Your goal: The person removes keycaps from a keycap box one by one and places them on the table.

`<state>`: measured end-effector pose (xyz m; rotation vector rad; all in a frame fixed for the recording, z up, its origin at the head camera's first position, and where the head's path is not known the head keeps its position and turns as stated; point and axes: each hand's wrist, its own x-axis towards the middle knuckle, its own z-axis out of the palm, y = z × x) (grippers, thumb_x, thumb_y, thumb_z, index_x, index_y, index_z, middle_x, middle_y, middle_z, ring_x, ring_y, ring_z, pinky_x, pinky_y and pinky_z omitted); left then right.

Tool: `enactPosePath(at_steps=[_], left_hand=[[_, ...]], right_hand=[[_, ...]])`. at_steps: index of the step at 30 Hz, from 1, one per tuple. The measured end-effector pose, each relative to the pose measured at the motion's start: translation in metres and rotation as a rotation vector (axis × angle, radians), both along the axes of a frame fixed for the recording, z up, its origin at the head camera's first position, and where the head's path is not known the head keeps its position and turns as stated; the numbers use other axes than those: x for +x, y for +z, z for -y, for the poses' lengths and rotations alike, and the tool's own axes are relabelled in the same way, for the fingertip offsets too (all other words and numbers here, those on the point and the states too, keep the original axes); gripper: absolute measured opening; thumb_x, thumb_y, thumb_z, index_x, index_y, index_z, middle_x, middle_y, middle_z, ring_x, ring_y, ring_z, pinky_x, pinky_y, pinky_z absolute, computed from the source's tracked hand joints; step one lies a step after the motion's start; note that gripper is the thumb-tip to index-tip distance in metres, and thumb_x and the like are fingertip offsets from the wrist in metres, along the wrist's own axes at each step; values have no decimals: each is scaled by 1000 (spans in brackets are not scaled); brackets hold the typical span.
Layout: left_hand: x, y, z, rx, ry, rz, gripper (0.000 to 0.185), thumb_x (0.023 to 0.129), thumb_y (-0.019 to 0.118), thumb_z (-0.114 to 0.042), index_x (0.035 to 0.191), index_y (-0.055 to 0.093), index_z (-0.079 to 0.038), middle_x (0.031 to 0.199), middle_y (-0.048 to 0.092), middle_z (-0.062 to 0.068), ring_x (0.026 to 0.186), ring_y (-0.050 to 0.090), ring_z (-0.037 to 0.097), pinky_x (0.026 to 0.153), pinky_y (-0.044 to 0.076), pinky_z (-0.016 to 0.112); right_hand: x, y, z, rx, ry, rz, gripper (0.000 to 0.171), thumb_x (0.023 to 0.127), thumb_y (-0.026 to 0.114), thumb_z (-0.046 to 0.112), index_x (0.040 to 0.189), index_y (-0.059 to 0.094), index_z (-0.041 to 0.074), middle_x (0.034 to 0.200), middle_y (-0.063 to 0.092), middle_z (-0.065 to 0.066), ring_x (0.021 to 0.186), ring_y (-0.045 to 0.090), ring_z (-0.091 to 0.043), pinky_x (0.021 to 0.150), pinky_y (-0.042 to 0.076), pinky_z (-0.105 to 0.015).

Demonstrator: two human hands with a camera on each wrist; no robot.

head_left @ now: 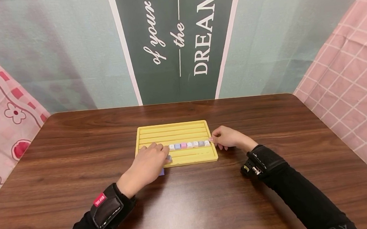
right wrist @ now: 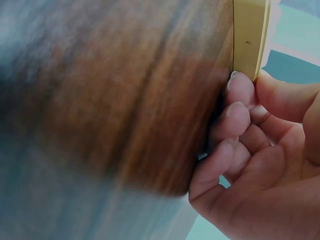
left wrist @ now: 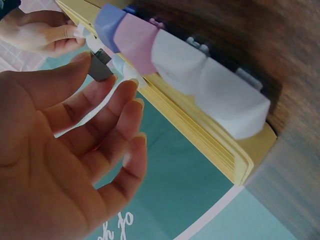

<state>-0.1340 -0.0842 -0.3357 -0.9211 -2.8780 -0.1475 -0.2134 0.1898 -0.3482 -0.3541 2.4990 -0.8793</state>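
A yellow ridged tray (head_left: 174,163) lies on the table, with a row of white, blue, pink and grey keycaps (head_left: 183,145) along one of its slots. My left hand (head_left: 150,163) is over the tray's left part. Its thumb and index finger pinch a grey keycap (left wrist: 101,67); the other fingers curve loosely. My right hand (head_left: 226,138) is at the tray's right edge. In the right wrist view its thumb and index finger grip the tray's rim (right wrist: 250,40), the thumb close to the row's last white keycap (head_left: 207,142).
By the tray's near side, a blue keycap (left wrist: 107,25), a pink keycap (left wrist: 135,42) and white keycaps (left wrist: 230,100) stand in a line, mostly hidden by my left hand in the head view. The brown wooden table (head_left: 197,200) meets a printed curtain (head_left: 181,85) at the back.
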Motion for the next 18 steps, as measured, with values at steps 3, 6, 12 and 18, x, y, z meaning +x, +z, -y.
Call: enactPosePath(at_steps=[3, 6, 12, 18], left_hand=[[2, 0, 0, 3, -8, -7, 17, 85, 68, -21, 87, 60, -6, 74, 54, 4, 73, 54, 22, 57, 38, 35], [4, -1, -1, 0, -10, -19, 19, 84, 70, -20, 89, 61, -5, 76, 55, 4, 75, 56, 23, 59, 41, 37], [8, -1, 0, -3, -4, -11, 17, 83, 70, -18, 87, 60, -5, 74, 53, 3, 74, 55, 22, 60, 41, 37], [11, -2, 0, -7, -13, -32, 16, 84, 70, -18, 83, 60, -6, 72, 52, 3, 74, 56, 22, 56, 40, 34]], right_hand=[[0, 0, 0, 1, 2, -2, 33, 97, 50, 16, 66, 53, 4, 53, 47, -4, 43, 41, -14, 46, 34, -25], [1, 1, 1, 2, 3, -2, 33, 97, 50, 16, 66, 53, 3, 53, 47, -4, 43, 40, -13, 46, 34, -25], [0, 0, 0, 4, -2, -1, 33, 97, 50, 16, 66, 53, 4, 53, 47, -4, 42, 40, -13, 46, 34, -25], [0, -1, 0, 4, -12, 3, 33, 97, 50, 17, 66, 53, 4, 54, 47, -4, 42, 40, -13, 46, 34, -25]])
